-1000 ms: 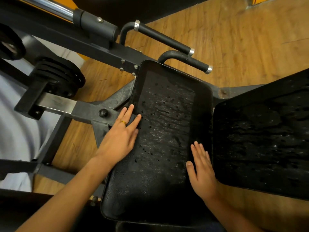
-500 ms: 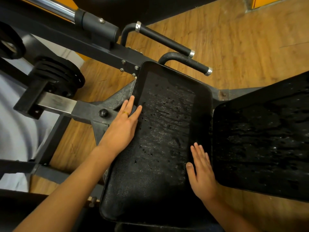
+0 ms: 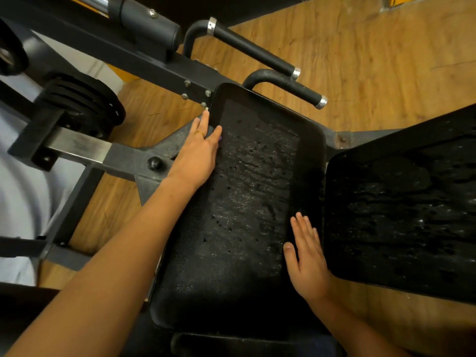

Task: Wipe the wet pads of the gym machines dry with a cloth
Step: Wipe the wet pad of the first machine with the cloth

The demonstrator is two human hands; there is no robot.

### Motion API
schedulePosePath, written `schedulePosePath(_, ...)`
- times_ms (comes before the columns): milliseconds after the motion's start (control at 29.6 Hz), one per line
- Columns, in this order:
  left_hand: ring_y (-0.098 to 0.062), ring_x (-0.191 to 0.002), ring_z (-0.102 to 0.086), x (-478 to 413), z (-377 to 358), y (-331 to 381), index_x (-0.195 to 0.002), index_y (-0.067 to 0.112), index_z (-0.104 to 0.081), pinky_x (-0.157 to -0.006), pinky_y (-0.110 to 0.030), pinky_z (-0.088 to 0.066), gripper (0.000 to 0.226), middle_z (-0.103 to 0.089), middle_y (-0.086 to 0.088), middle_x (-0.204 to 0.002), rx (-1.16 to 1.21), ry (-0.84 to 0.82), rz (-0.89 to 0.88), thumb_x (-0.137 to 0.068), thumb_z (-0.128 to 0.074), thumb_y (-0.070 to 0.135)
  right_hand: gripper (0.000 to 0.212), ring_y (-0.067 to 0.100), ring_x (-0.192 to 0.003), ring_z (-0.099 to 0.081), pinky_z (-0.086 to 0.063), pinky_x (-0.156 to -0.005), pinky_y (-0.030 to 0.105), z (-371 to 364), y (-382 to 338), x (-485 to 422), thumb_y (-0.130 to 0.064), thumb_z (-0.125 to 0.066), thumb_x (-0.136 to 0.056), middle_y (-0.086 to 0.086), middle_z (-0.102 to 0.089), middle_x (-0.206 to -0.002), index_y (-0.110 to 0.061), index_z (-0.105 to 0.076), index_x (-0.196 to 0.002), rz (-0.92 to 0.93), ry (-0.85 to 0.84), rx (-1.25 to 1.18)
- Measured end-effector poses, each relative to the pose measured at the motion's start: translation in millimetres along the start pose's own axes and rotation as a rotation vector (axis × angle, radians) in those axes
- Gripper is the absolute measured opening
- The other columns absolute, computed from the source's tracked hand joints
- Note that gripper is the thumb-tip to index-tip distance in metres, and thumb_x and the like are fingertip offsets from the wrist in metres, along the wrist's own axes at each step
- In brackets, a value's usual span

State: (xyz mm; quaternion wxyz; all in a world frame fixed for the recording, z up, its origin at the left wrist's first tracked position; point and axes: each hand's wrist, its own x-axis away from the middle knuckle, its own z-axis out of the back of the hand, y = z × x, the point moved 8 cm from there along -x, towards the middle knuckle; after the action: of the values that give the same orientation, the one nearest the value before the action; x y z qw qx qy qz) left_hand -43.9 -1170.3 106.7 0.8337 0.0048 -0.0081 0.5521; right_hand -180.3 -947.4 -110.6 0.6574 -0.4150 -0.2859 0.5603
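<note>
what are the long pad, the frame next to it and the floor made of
Long pad: looks like black vinyl or leatherette, grained, beaded with water. Frame: probably painted steel, bolted and scuffed. Floor: wood-grain planks, real or laminate unclear.

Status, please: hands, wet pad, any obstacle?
Left hand flat on left edge of long black wet seat pad. Right hand flat on right edge. Pad beaded with water. No cloth seen.

floor [image 3: 373,73]: brown wood planks | wall [image 3: 403,0]: orange | weight plates [image 3: 85,99]: black
</note>
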Motion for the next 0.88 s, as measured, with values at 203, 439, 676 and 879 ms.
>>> schedulePosePath(203, -0.031, -0.156, -0.003, 48.3, -3.3, -3.3, -0.158, 0.012, -0.032, -0.123, -0.037, -0.013, 0.052, 0.003, -0.012, -0.169, -0.081, -0.027, -0.066, -0.107, -0.044, 0.014, 0.059, 0.011, -0.156, -0.009, -0.004, -0.127, 0.033, 0.3, 0.1, -1.2, -0.036, -0.032, -0.103, -0.002, -0.020, -0.168, -0.015, -0.028, -0.158, -0.004, 0.014, -0.007)
schedulePosePath(439, -0.032, -0.156, -0.001, 6.4, -0.1, -1.5, -0.157, 0.016, -0.036, -0.123, -0.045, -0.020, 0.046, 0.001, -0.011, -0.170, -0.045, -0.026, 0.018, -0.110, -0.037, 0.018, 0.060, 0.010, -0.156, -0.006, -0.002, -0.127, 0.032, -1.5, 2.1, -0.9, -0.037, -0.030, -0.103, -0.001, -0.019, -0.168, -0.013, -0.028, -0.158, -0.019, -0.013, 0.009)
schedulePosePath(676, -0.032, -0.156, -0.004, 3.4, 1.9, 0.6, -0.157, 0.020, -0.036, -0.123, -0.046, -0.021, 0.048, 0.003, -0.011, -0.170, -0.016, -0.016, 0.003, -0.109, -0.040, 0.019, 0.061, -0.001, -0.152, 0.013, 0.006, -0.127, 0.030, -3.5, -9.7, -9.2, -0.039, -0.020, -0.105, -0.009, 0.002, -0.168, -0.018, -0.011, -0.161, -0.052, -0.159, 0.004)
schedulePosePath(879, -0.035, -0.154, -0.014, 46.6, 2.3, -5.0, -0.157, 0.030, -0.034, -0.122, -0.046, -0.026, 0.056, 0.001, -0.013, -0.169, 0.017, -0.052, -0.070, -0.105, -0.051, 0.024, 0.058, 0.003, -0.153, 0.010, 0.008, -0.124, 0.025, 14.0, -6.4, -72.1, -0.033, -0.031, -0.109, -0.007, -0.003, -0.169, -0.018, -0.013, -0.162, -0.143, -0.124, 0.042)
